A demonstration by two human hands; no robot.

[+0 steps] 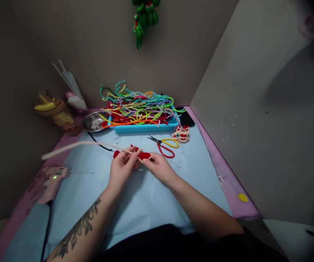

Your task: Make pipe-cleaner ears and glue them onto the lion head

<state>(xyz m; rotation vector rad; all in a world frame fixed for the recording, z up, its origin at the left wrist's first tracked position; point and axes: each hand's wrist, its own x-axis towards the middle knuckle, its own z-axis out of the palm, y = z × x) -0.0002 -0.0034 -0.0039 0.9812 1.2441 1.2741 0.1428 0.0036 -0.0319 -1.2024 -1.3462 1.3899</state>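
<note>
Both hands meet over the blue cloth around a small red and cream fuzzy piece (145, 155). My left hand (124, 163) is closed, pinching a long cream pipe cleaner (76, 144) whose free end sticks out to the left. My right hand (159, 166) pinches the red part of the piece from the other side. Fingers cover much of the piece, so its full shape is hidden. Just beyond the hands lie scissors (161, 142) with one yellow and one red handle. A finished-looking cream and red pipe-cleaner face (181, 134) rests behind them.
A blue tray (146, 128) heaped with colourful pipe cleaners stands at the back, beside a metal bowl (88, 122). On the left lies a pink glue gun (53, 182), its light on and cord trailing forward. A dark phone-like slab (186, 118) lies back right.
</note>
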